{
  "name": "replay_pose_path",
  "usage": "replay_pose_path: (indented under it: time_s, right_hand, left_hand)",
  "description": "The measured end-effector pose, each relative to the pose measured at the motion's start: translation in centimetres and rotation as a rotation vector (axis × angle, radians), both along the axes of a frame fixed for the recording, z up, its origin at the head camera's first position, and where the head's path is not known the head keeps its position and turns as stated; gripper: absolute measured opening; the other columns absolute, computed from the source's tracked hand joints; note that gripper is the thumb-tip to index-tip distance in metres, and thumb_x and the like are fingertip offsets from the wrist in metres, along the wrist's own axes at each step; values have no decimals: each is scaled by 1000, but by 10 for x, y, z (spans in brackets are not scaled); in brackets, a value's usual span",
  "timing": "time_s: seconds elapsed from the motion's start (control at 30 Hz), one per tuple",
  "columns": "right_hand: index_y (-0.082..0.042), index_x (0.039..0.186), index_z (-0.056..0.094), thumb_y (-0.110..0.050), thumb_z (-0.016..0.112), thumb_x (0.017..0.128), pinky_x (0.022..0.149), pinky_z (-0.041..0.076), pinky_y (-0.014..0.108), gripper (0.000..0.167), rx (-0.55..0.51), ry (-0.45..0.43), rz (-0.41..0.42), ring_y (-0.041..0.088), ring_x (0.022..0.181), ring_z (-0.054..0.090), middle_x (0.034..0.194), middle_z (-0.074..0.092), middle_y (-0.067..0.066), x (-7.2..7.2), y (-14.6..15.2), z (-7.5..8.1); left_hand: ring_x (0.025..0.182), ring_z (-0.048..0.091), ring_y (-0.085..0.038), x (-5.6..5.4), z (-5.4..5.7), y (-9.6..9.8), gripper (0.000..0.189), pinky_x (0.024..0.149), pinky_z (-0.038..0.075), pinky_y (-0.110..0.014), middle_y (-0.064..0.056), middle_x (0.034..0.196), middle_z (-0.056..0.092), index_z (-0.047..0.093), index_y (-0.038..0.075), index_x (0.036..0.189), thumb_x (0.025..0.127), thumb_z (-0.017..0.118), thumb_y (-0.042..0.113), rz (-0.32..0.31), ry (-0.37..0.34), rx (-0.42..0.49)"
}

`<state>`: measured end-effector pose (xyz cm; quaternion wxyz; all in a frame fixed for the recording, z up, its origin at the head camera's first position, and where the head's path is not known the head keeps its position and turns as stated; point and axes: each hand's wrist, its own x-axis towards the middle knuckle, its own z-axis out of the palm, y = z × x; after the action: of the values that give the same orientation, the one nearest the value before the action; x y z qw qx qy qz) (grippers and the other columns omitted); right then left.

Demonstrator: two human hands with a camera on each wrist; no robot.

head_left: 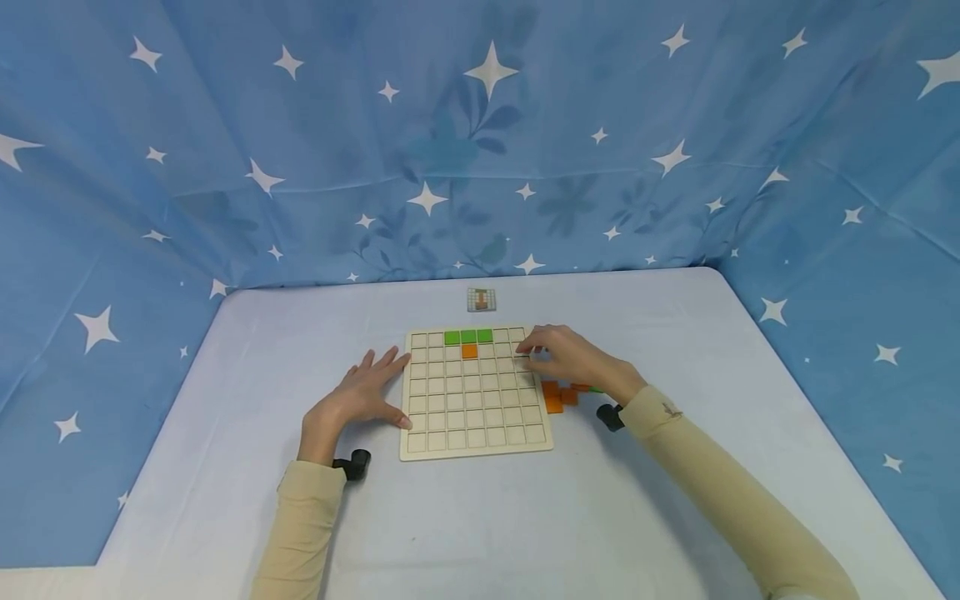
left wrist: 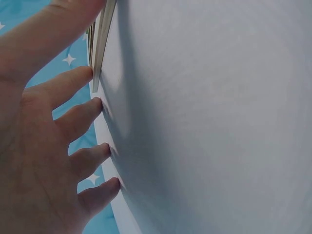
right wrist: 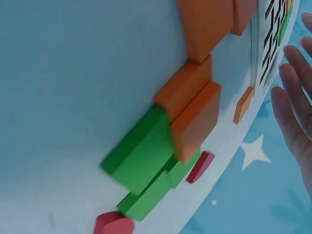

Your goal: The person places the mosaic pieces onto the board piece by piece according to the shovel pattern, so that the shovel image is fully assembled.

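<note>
A pale square grid board (head_left: 472, 417) lies on the white table. Three green square tiles (head_left: 468, 337) form a row at its far side, with one orange tile (head_left: 469, 351) below the middle one. My left hand (head_left: 365, 390) is spread at the board's left edge, its thumb and index finger touching that side. Over the board's right edge is my right hand (head_left: 566, 354), fingers gently bent; the right wrist view shows no tile at the visible fingers, and the thumb is hidden there.
Loose orange tiles (right wrist: 197, 119), green tiles (right wrist: 144, 151) and red pieces (right wrist: 114, 224) lie right of the board, partly under the right arm. A small patterned card (head_left: 481, 300) lies behind the board. A blue starry curtain (head_left: 450, 142) surrounds the table's far side.
</note>
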<state>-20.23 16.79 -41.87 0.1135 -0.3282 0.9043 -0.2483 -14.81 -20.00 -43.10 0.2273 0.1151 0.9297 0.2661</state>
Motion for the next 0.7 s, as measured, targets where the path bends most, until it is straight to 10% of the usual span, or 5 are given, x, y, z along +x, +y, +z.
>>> replay_pose_path:
  time_s: [0.7]
  right_hand:
    - [-9, 105, 80, -16, 80, 91, 82, 58, 34, 16, 41, -52, -35, 20, 90, 64, 101, 73, 0, 19, 28, -7]
  left_hand:
    - [157, -3, -48, 0, 1, 0, 116, 127, 3, -66, -17, 173, 11, 26, 11, 164, 73, 94, 35, -12, 1, 1]
